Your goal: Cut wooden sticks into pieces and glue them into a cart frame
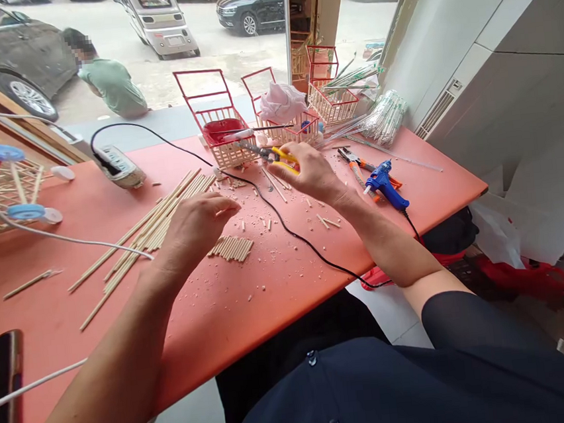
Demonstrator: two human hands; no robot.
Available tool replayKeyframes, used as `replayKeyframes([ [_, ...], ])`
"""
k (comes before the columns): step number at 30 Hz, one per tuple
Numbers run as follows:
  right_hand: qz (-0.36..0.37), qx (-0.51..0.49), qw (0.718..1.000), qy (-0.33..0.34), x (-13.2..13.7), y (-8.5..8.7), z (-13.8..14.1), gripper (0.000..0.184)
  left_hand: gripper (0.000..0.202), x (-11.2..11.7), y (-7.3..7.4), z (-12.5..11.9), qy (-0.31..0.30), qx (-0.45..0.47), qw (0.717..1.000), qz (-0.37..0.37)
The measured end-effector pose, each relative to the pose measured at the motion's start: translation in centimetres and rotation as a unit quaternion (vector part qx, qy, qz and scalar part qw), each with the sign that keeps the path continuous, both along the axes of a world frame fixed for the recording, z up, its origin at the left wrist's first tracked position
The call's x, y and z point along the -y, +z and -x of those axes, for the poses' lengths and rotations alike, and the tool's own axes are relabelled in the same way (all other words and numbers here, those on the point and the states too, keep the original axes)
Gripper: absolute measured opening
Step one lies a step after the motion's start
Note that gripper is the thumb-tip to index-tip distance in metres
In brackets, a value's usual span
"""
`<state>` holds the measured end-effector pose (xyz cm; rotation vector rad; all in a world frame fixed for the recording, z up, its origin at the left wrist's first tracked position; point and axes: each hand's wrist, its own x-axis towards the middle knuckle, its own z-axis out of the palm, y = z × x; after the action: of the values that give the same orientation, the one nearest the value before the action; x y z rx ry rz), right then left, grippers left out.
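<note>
Dark buttoned shirt front (369, 389) fills the bottom edge. Above it, the right hand (310, 169) grips yellow-handled pliers (270, 153) near a stick-built cart (234, 153); the left hand (198, 229), fingers bent, is near long wooden dowels (140, 242), its hold unclear. Short dowel pieces (230, 248) litter the salmon-pink tabletop (290, 297). Beyond, the room opens onto a pale street (207, 52) with a black car (255, 4).

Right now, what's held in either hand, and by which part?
Right hand: yellow-handled pliers, by the handles. Left hand: can't tell; no held thing shows.
</note>
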<state>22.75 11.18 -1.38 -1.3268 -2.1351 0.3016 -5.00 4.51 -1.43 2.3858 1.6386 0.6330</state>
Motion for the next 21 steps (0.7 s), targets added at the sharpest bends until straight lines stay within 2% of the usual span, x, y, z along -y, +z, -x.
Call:
replayKeyframes([
  [4,-0.011,0.140,0.990,0.021,1.0,-1.8,2.3,0.076,0.032,0.1,0.2,0.5,0.008,-0.039,0.999,0.033],
  [7,-0.003,0.185,0.983,0.021,1.9,-2.2,3.5,0.080,0.034,0.3,0.5,0.6,0.014,-0.060,0.997,0.047],
  [14,-0.005,0.223,0.975,0.027,2.7,-2.1,5.6,0.076,0.038,0.5,0.7,0.1,0.012,-0.082,0.996,0.045],
  [21,-0.006,0.209,0.978,0.018,1.6,-2.4,4.8,0.069,0.042,0.6,0.7,0.3,0.014,-0.096,0.995,0.028],
])
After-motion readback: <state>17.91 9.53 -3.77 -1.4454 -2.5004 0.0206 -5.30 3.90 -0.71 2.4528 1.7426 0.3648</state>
